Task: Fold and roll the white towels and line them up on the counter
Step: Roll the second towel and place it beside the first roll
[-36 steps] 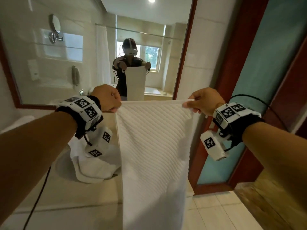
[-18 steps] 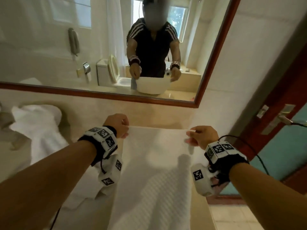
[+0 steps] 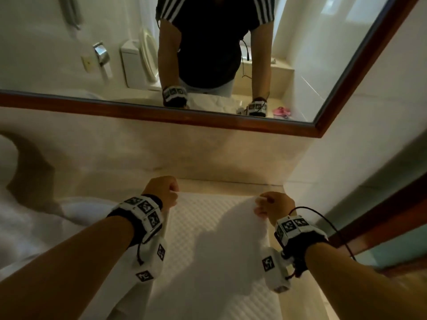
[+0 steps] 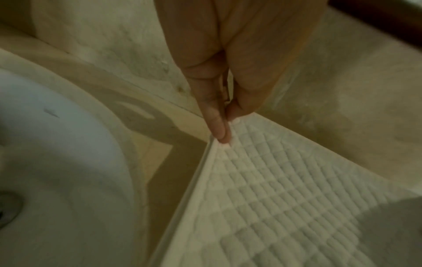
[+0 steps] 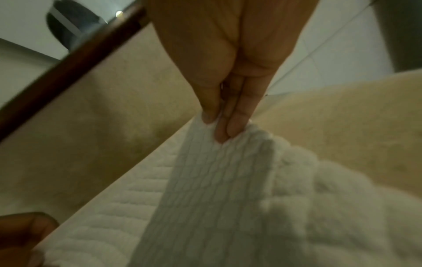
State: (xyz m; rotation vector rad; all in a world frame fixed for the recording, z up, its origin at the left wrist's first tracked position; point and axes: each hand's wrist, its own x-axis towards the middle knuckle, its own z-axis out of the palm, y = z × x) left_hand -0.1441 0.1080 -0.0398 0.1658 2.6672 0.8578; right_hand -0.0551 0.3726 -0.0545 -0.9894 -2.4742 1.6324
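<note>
A white towel (image 3: 208, 245) lies spread on the beige desk (image 3: 231, 183) below the mirror (image 3: 115, 42), its far edge near the wall; the left hand (image 3: 161, 192) pinches its far left corner. The right hand (image 3: 275, 205) pinches the far right corner, lifted slightly; a sink (image 4: 57, 162) sits left of the towel.

A second ago the white towel (image 3: 208, 250) hung in the air between the two hands; now it lies spread on the counter (image 3: 231, 183), far edge toward twelve o'clock, near the backsplash. The left hand (image 3: 161, 192) and right hand (image 3: 275, 204) have come down with its corners, and the view has tipped downward
</note>
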